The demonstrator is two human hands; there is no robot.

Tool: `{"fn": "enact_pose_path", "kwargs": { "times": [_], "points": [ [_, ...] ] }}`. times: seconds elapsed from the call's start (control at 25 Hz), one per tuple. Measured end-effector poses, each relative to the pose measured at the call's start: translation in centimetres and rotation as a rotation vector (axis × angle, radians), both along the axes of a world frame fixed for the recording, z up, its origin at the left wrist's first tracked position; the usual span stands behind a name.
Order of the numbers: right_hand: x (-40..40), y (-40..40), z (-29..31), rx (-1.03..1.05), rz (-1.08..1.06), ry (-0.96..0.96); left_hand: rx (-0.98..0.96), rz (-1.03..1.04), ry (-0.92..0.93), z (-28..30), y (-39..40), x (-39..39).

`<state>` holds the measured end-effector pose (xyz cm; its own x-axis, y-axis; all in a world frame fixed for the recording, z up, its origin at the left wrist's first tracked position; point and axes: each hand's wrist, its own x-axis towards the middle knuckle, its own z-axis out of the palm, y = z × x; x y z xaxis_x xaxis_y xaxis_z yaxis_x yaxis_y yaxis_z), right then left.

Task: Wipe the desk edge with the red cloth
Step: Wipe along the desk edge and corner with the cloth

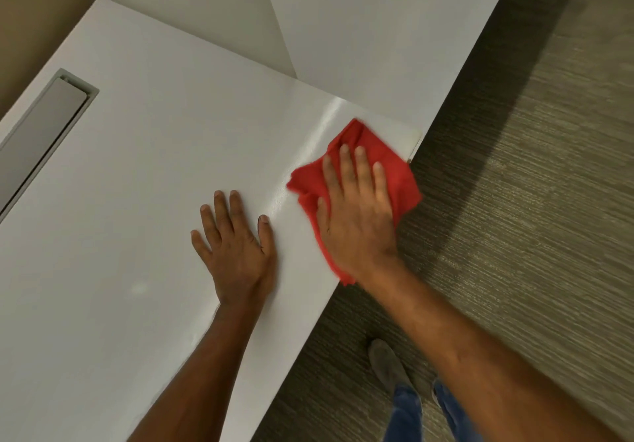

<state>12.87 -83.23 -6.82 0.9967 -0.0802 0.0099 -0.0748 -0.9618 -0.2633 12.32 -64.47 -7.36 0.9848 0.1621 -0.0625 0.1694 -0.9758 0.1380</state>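
The red cloth (pixel 391 163) lies crumpled on the white desk (pixel 144 174), right at the desk's right edge (pixel 302 338), and part of it hangs over that edge. My right hand (pixel 356 215) presses flat on top of the cloth, fingers spread and pointing away from me. My left hand (pixel 236 249) rests palm down on the bare desk surface just left of the cloth, fingers apart, holding nothing.
A second white desk (pixel 360 37) butts against the far side, and the seam meets the edge near the cloth. A grey cable slot (pixel 51 122) is set into the desk at the left. Grey carpet (pixel 531 235) lies to the right. My shoe (pixel 387 362) and jeans show below.
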Motion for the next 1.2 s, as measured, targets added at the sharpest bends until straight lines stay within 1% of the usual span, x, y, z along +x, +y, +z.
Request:
{"fn": "enact_pose_path", "kwargs": {
  "times": [0.12,0.2,0.32,0.48,0.56,0.64,0.76,0.92,1.04,1.2],
  "points": [
    [-5.1,3.8,-0.2,0.035,0.139,0.022,0.024,-0.004,0.006,-0.1,0.0,0.0],
    [-5.9,4.7,-0.4,0.025,0.174,0.031,0.033,-0.013,0.021,-0.2,0.1,0.0],
    [-2.5,4.7,-0.1,-0.017,0.220,0.033,0.018,-0.021,0.030,-0.1,0.2,-0.1],
    [5.7,3.9,0.5,-0.021,0.250,0.022,-0.020,-0.002,0.010,0.0,0.1,0.1],
    [8.5,2.4,0.4,-0.020,0.204,0.032,-0.028,-0.001,0.001,-0.1,0.1,0.0],
    [8.8,1.0,-0.1,-0.028,0.116,0.035,-0.034,0.000,-0.001,-0.2,0.3,0.0],
    [5.9,0.4,-0.7,-0.036,0.012,0.021,-0.035,0.001,-0.007,-0.2,0.1,0.0],
    [-0.4,2.0,-0.6,0.082,-0.071,-0.012,-0.036,-0.002,-0.005,-0.2,0.2,0.0],
    [-6.1,5.0,-1.1,0.226,-0.125,-0.064,-0.022,-0.003,-0.018,-0.3,0.1,-0.1],
    [-14.6,10.7,-2.1,0.504,-0.243,-0.136,-0.050,-0.003,-0.050,-0.1,0.2,0.3]
  ]
}}
